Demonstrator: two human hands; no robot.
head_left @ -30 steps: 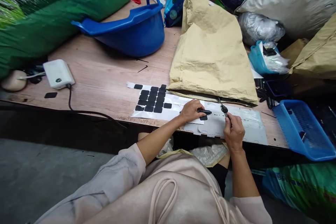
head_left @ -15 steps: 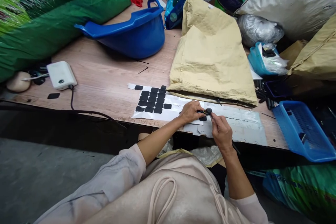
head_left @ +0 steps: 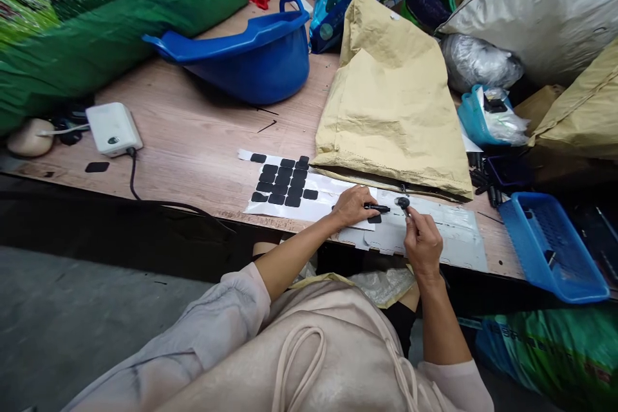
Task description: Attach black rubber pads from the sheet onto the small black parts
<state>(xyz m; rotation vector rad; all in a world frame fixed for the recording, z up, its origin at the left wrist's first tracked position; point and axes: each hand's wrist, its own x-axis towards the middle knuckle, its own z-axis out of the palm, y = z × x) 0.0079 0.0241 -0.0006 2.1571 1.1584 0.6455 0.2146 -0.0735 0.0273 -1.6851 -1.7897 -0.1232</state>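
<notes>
My left hand (head_left: 355,205) rests over a white sheet, its fingers closed on a short black tube-like piece (head_left: 379,208) that points right. My right hand (head_left: 423,241) grips the handle of a small tool with a round dark head (head_left: 402,203), much like a ratchet wrench. A small gap separates the tool's head from the black piece. Left of my hands, several black rounded-square stickers (head_left: 284,181) lie in rows on white backing paper (head_left: 318,207). One more dark sticker (head_left: 374,219) shows just below the black piece.
A tan sack (head_left: 391,109) lies right behind my hands. The blue basin (head_left: 251,67) stands at back left, a white box with a cable (head_left: 114,129) farther left. A blue basket (head_left: 555,248) sits at the right table edge, near several black pieces (head_left: 477,177).
My right hand has moved right with the tool, whose head has come away from the black piece. My left hand stays nearly in place, still holding that piece. The view has shifted slightly.
</notes>
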